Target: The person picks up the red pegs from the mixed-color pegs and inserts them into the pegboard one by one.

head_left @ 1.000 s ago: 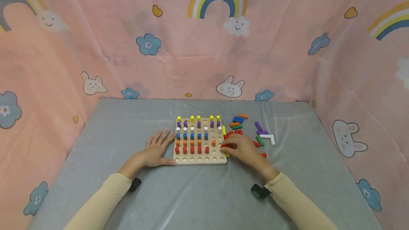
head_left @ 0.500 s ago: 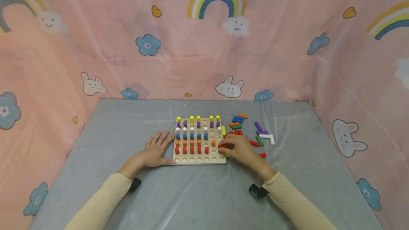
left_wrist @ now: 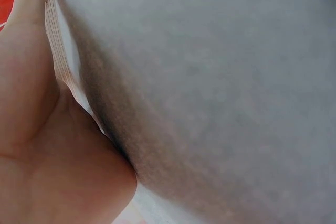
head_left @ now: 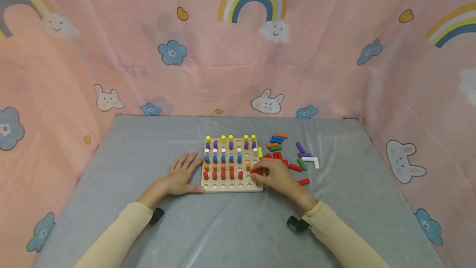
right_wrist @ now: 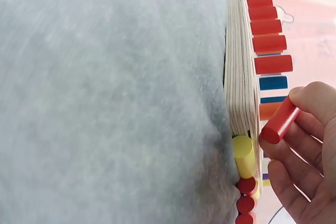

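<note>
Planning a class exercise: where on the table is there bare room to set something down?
Bare: the table in front of the board, between the sleeves; behind the board, up to the curtain; left of the left hand. Crowded: just right of the board, with loose pegs and the right hand.

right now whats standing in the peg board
Far to near on the peg board: yellow pegs, purple pegs, white pegs, blue pegs, orange pegs, red pegs, then bare holes. In the head view, the right grip covers part of its right edge; pegs' lower ends are hidden.
</note>
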Motion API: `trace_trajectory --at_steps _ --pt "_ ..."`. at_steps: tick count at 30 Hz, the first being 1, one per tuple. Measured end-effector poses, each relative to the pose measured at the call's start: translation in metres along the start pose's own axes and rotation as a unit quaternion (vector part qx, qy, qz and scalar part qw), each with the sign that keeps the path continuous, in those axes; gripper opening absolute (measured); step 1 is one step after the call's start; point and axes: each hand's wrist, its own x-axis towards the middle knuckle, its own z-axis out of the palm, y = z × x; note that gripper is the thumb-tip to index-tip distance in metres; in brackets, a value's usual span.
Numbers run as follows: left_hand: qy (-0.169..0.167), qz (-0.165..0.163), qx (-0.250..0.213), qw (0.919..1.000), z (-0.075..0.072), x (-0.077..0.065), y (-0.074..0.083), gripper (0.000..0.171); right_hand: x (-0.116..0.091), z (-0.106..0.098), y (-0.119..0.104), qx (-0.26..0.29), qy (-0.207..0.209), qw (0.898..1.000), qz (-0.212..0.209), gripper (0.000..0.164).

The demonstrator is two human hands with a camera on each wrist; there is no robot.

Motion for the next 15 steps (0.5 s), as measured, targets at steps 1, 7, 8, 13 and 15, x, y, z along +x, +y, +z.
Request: trace_trajectory --at_steps 1,7,8,13,15 --pt "-0.001 -0.002 0.003 1.0000 0.001 0.000 0.000 0.110 0.000 0.001 0.000 0.001 0.000 1.000 0.002 0.014" --pt "-0.007 -0.017 0.018 0.9997 0.002 0.001 -0.001 0.111 0.002 0.006 -0.003 0.020 0.007 1.000 0.012 0.015" --pt "-0.008 -0.019 0.019 0.9996 0.002 0.001 0.000 0.110 0.002 0.007 -0.004 0.024 0.010 1.000 0.012 0.015" --pt "-0.011 -0.026 0.030 0.9992 -0.001 0.002 0.004 0.107 0.003 0.012 -0.006 0.060 0.033 0.997 0.024 0.013" --pt "-0.015 -0.027 0.033 0.9990 -0.001 0.002 0.003 0.108 0.004 0.013 -0.006 0.074 0.037 0.996 0.033 0.012"
